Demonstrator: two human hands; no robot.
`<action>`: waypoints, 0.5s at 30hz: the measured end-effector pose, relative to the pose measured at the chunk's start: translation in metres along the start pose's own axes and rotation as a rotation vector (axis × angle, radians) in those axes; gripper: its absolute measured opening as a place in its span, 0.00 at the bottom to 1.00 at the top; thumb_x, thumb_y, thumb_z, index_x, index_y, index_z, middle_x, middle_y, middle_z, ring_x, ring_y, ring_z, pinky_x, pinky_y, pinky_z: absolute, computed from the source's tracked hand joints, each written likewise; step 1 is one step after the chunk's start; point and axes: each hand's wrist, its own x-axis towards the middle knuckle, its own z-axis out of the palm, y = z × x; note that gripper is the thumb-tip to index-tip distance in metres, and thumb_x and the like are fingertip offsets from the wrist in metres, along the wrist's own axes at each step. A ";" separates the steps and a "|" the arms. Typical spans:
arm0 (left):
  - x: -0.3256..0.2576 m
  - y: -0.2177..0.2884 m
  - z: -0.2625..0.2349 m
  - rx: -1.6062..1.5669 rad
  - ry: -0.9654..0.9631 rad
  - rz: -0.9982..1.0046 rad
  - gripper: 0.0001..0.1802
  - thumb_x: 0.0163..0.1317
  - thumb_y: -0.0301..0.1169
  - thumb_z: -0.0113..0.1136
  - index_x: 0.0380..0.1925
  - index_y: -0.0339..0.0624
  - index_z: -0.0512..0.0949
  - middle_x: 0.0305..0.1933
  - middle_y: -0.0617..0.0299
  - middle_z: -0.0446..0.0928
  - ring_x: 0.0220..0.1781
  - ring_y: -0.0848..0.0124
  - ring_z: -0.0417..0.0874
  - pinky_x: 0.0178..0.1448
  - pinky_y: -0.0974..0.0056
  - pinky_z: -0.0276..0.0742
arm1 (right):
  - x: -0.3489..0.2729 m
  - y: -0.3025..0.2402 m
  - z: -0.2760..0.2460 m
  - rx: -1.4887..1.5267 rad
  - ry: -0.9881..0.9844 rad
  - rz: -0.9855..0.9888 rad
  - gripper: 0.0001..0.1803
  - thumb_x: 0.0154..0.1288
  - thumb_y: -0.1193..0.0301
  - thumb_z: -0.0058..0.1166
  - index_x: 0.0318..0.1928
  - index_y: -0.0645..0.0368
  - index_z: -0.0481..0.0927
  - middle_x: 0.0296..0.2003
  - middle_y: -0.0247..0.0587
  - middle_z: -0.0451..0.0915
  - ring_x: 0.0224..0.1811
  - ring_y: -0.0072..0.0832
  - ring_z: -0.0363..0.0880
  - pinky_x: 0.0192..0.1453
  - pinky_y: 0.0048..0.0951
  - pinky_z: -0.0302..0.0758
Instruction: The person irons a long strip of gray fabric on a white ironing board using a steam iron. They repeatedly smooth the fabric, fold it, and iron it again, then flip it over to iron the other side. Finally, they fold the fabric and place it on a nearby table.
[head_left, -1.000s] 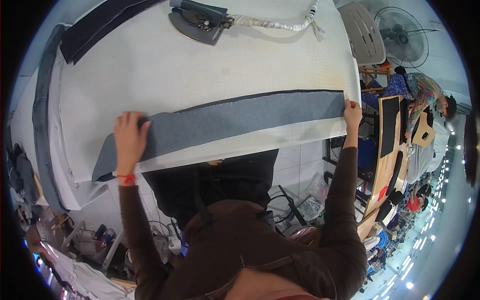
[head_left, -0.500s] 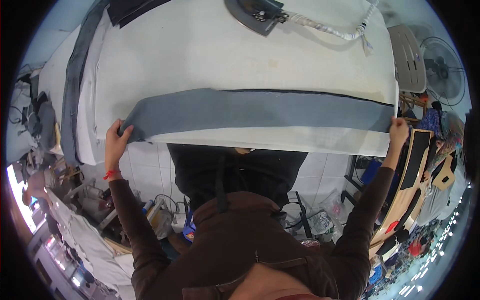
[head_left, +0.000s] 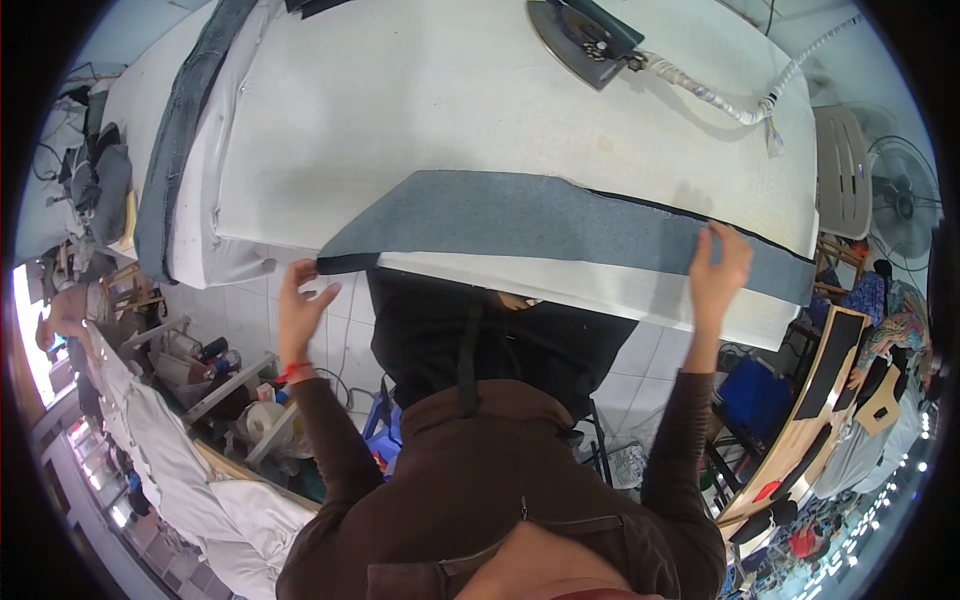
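A long grey fabric strip lies along the near edge of the white padded ironing table. Its left end narrows to a black-faced corner at the table's front edge, and a thin black border shows along part of its far side. My left hand is just off that corner, thumb apart from the fingers, fingertips close to or touching the cloth. Toward the strip's right end, my right hand rests over the cloth with its fingers spread. At the far side of the table stands an iron.
A wrapped hose runs from the iron to the right. Long dark grey cloth hangs over the table's left side. Beyond the right end are a chair back and a fan. White cloth lies low on the left.
My left hand has released the strip's left end, which now folds down showing black. My right hand has moved inward from the right end onto the strip. The whole view has shifted.
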 end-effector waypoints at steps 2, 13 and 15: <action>-0.004 0.002 0.012 0.224 -0.040 0.069 0.21 0.62 0.32 0.87 0.49 0.36 0.86 0.49 0.56 0.90 0.50 0.61 0.91 0.59 0.57 0.84 | 0.005 -0.066 0.025 0.124 -0.014 0.024 0.10 0.74 0.74 0.74 0.53 0.59 0.93 0.52 0.47 0.93 0.60 0.51 0.88 0.66 0.50 0.83; 0.038 0.038 -0.044 0.608 0.339 0.490 0.14 0.64 0.18 0.71 0.49 0.39 0.83 0.57 0.47 0.85 0.62 0.42 0.88 0.63 0.46 0.86 | 0.025 -0.118 0.024 0.249 -0.040 0.101 0.11 0.78 0.73 0.71 0.57 0.59 0.93 0.53 0.46 0.94 0.59 0.46 0.89 0.64 0.44 0.84; 0.040 0.009 -0.038 0.595 0.272 0.343 0.17 0.66 0.20 0.71 0.54 0.39 0.85 0.60 0.44 0.85 0.64 0.40 0.87 0.66 0.44 0.84 | 0.005 -0.105 0.014 0.257 -0.076 0.176 0.11 0.80 0.71 0.71 0.58 0.58 0.94 0.54 0.45 0.94 0.59 0.44 0.89 0.63 0.43 0.85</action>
